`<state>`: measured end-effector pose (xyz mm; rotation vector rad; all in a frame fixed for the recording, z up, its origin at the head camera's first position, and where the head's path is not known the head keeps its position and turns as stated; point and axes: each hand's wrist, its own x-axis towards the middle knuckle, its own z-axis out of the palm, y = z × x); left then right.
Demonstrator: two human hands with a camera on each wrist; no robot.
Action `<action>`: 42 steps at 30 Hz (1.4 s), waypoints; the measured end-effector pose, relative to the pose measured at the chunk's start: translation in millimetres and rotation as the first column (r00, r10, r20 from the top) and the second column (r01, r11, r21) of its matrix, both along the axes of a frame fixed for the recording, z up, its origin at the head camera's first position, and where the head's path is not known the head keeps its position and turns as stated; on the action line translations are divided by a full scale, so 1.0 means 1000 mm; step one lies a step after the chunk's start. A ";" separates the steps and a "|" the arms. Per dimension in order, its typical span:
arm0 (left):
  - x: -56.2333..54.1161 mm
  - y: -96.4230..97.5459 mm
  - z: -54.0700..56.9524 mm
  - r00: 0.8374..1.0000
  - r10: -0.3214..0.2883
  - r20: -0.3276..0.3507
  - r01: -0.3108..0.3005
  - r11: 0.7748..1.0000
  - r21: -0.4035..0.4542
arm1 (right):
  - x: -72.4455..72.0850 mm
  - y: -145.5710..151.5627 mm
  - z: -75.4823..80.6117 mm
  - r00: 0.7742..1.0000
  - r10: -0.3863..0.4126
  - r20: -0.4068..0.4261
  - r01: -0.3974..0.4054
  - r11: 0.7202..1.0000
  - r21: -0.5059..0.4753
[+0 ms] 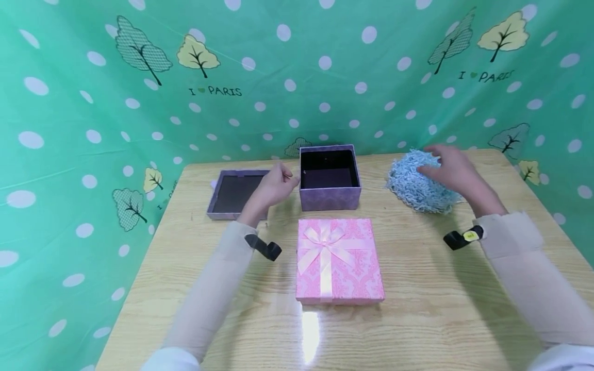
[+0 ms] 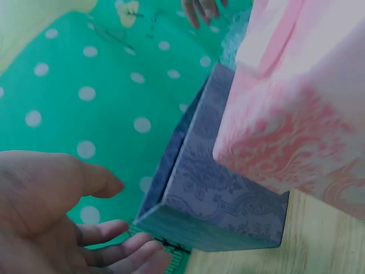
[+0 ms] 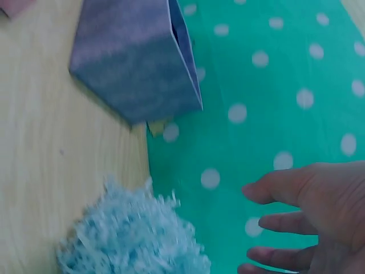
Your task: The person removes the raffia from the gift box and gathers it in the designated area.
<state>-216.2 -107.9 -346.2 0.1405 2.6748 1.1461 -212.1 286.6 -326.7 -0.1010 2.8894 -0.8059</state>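
My left hand [image 1: 277, 184]: fingers loose and half-bent, nothing in them; it's between the shallow purple lid [image 1: 236, 193] and the deep purple box [image 1: 330, 199], fingertips near the box's left side, can't tell if touching. My right hand [image 1: 450, 167]: fingers spread, nothing held, at the far right part of the pale blue shredded paper [image 1: 417, 188]; right wrist view shows a gap between fingers and heap. Paper sits loose in one heap on the tabletop [image 1: 408, 319], right of the purple box and well apart from it. Purple box is upright, top uncovered, dark inside. Lid lies left of it, dark inner side up. Pink gift box [image 1: 364, 273] with a pale ribbon bow [image 1: 323, 245], lid on, sits nearer me, just in front of the purple box. Green dotted cloth [image 1: 260, 51] hangs behind. Black strap on each wrist.
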 end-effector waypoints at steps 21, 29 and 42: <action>0.063 -0.015 -0.010 0.945 -0.266 0.188 0.253 0.963 0.090 | 0.079 -0.059 -0.023 0.982 0.177 0.059 -0.149 0.934 -0.323; 0.079 -0.016 -0.024 0.909 -0.266 0.320 0.167 0.938 0.304 | 0.098 -0.075 -0.034 0.924 0.345 0.167 -0.225 0.841 -0.493; 0.095 -0.020 -0.038 0.819 -0.349 0.455 0.071 0.849 0.523 | 0.122 -0.091 -0.043 0.835 0.404 0.374 -0.099 0.778 -0.620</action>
